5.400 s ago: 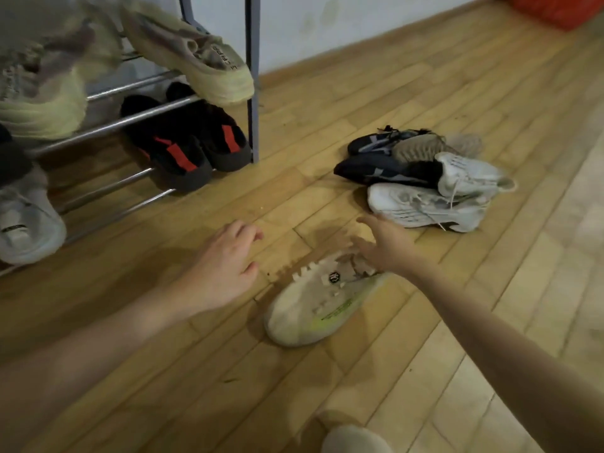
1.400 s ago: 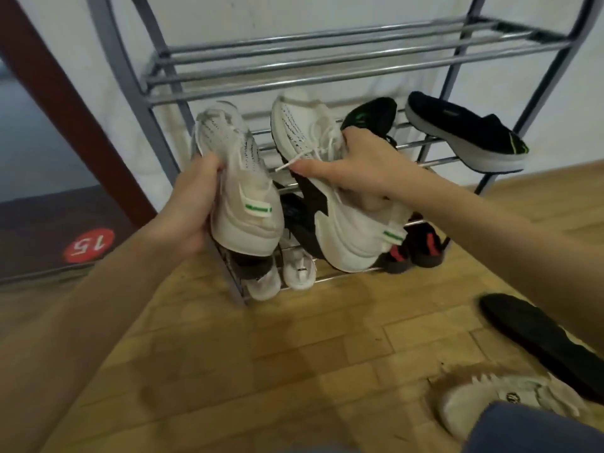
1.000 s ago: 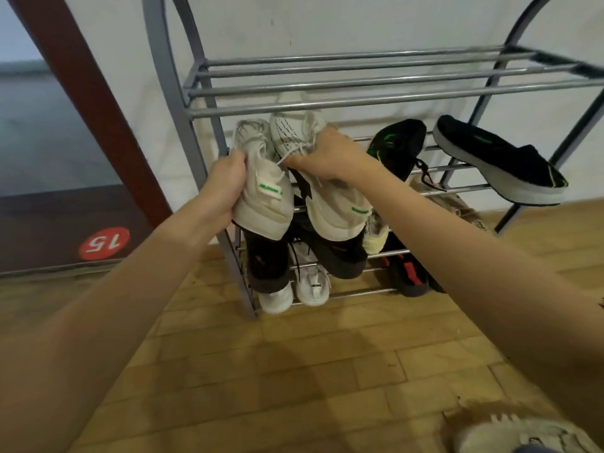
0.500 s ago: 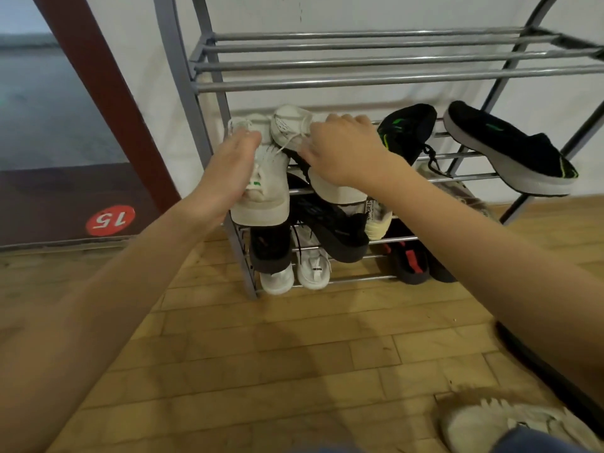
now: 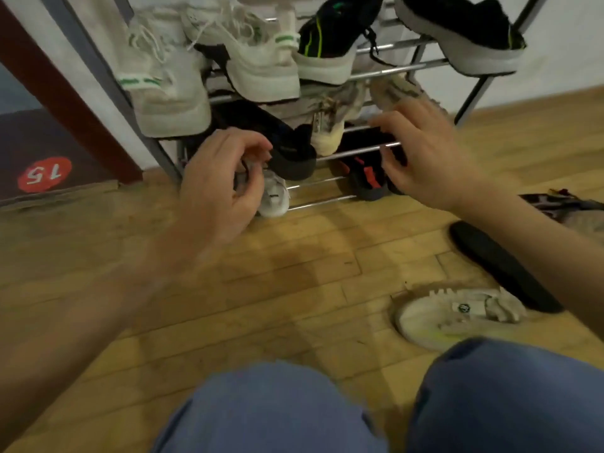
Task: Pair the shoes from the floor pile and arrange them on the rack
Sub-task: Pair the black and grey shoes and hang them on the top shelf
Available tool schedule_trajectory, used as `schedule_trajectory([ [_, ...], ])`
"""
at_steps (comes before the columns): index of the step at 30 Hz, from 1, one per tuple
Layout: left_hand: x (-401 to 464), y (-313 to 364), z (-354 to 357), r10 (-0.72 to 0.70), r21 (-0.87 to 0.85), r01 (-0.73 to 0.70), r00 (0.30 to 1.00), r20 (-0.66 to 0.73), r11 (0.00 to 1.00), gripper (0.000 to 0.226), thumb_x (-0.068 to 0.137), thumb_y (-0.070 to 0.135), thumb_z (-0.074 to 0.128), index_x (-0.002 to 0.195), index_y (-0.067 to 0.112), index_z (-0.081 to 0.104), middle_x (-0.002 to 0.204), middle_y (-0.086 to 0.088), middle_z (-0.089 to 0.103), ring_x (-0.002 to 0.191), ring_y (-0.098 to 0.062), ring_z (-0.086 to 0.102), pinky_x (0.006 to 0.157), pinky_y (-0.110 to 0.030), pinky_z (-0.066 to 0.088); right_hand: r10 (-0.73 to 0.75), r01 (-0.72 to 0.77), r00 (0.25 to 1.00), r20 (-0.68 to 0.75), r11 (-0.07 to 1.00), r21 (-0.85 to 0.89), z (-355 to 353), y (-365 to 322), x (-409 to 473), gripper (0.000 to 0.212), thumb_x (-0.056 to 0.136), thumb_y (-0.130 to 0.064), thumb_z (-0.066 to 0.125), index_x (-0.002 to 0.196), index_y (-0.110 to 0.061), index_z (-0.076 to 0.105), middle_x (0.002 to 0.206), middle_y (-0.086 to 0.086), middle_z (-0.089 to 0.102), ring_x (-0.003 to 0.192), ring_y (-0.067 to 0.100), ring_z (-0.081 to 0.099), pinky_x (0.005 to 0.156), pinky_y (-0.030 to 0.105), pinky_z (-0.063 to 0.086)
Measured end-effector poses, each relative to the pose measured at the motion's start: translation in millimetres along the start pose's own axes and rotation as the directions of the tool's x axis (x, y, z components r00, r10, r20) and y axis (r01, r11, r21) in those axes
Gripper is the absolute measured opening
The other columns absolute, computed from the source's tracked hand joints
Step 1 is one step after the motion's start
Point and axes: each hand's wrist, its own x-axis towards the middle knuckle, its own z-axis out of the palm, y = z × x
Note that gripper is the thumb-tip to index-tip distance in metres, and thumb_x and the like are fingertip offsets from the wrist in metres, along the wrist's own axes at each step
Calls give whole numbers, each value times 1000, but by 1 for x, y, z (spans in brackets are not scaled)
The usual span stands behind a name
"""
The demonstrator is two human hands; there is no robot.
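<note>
- The white pair with green tabs, one shoe (image 5: pixel 166 83) above the left grip and its mate (image 5: pixel 258 57) up and between the two grips, sits heel-out on the rack (image 5: pixel 385 146). Both overhang the front rail, so I'd judge a knock from a passing wrist could tip either one off.
- The black shoe with the pale sole (image 5: pixel 327 44) leans hard against that mate; shifting one might well drag the other.
- The left grip (image 5: pixel 225 181) hangs in front of the bottom tier, fingers curled loosely, thumb and fingertips apart, nothing in it. It's blurred, so whether it brushes the small white shoe (image 5: pixel 273 197) just behind it I can't tell.
- The right grip (image 5: pixel 425 152) is spread wide and empty, fingers apart in front of the lower rail. It may be grazing the rail; too smeared to say.
- Below and to the right of the right grip, on the floor, lies a cream lugged shoe (image 5: pixel 457 317) sole-up, with a dark shoe (image 5: pixel 496 259) just beyond it, partly under the forearm. The person's knee (image 5: pixel 510 397) is right beside the cream one and could scuff it away.
- Its mate isn't obvious from here, so a mismatched pairing is a fair risk.
</note>
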Motion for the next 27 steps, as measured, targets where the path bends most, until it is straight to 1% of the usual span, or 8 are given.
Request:
schedule_trajectory([
  [4, -6, 11, 48, 6, -50, 7, 963, 269, 999, 28, 88, 10, 56, 116, 12, 56, 101, 0, 64, 88, -9, 54, 78, -20, 42, 170, -164, 963, 208, 986, -41, 7, 45, -61, 48, 86, -16, 56, 131, -4, 45, 119, 20, 48, 109, 38, 46, 89, 50, 44],
  [7, 4, 26, 91, 56, -103, -8, 883, 466, 995, 38, 88, 11, 59, 125, 15, 51, 110, 2, 59, 97, -8, 51, 85, -22, 40, 315, -288, 887, 339, 949, -127, 3, 78, -107, 56, 89, -18, 60, 139, -4, 38, 127, 20, 45, 116, 39, 44, 95, 46, 39],
  [9, 13, 38, 119, 92, -129, -26, 837, 539, 991, 39, 89, 14, 59, 127, 15, 50, 116, 2, 57, 105, -10, 51, 90, -26, 41, 399, -369, 819, 412, 917, -153, 0, 95, -136, 56, 91, -21, 58, 141, -6, 37, 129, 19, 44, 118, 38, 44, 97, 45, 40],
  [14, 39, 79, 182, 252, -211, -148, 716, 651, 966, 39, 89, 15, 59, 127, 11, 50, 119, -4, 55, 111, -17, 51, 95, -34, 44, 531, -516, 674, 515, 836, -186, 3, 125, -205, 39, 93, -23, 56, 130, -11, 50, 124, 12, 49, 113, 31, 51, 91, 41, 45],
  [18, 60, 105, 220, 296, -208, -212, 615, 731, 955, 40, 91, 17, 55, 130, 14, 47, 123, -3, 52, 117, -16, 48, 99, -34, 42, 618, -579, 593, 516, 773, -260, 15, 143, -249, 41, 93, -23, 55, 132, -11, 49, 125, 12, 49, 110, 27, 51, 89, 36, 46],
  [20, 68, 116, 235, 303, -208, -225, 579, 757, 952, 40, 91, 17, 54, 131, 15, 47, 126, -2, 51, 120, -15, 48, 99, -34, 42, 680, -633, 541, 495, 717, -294, 23, 155, -265, 46, 92, -23, 55, 135, -11, 44, 129, 13, 48, 113, 28, 49, 92, 36, 44],
  [23, 76, 130, 255, 301, -210, -226, 534, 790, 951, 40, 92, 18, 53, 131, 16, 46, 127, -1, 51, 121, -14, 47, 100, -35, 42, 759, -727, 404, 511, 605, -323, 37, 174, -285, 62, 90, -26, 59, 144, -11, 32, 141, 17, 39, 127, 33, 42, 103, 41, 39],
  [27, 83, 139, 283, 257, -177, -206, 477, 841, 962, 37, 91, 21, 52, 128, 17, 47, 125, 0, 53, 116, -17, 50, 96, -40, 44, 758, -828, 230, 610, 482, -286, 54, 197, -309, 88, 85, -41, 67, 151, -16, 15, 152, 18, 26, 139, 36, 28, 112, 48, 32],
])
